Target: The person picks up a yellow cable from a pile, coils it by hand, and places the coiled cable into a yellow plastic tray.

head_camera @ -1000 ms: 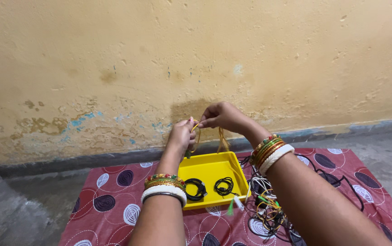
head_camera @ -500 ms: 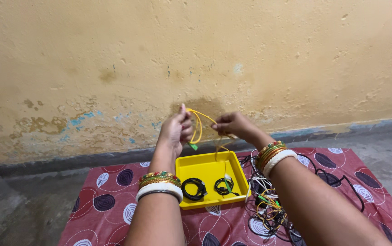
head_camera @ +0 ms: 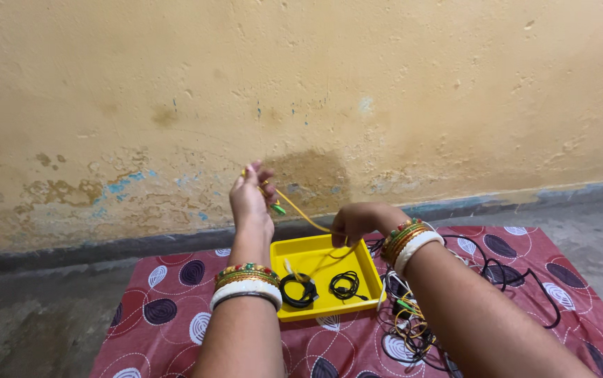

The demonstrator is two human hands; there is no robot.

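Stretched between the left hand (head_camera: pixel 251 201) and right hand (head_camera: pixel 354 222), both closed on it, a yellow cable (head_camera: pixel 302 215) is held above the tray (head_camera: pixel 366 267). Two black coils (head_camera: pixel 299 290) are already laid inside. A tangled pile (head_camera: pixel 413 323) is left beside it.

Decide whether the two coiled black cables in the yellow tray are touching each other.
Apart. The head view shows the larger black coil and the smaller black coil lying side by side in the yellow tray, with bare yellow tray floor plainly between them.
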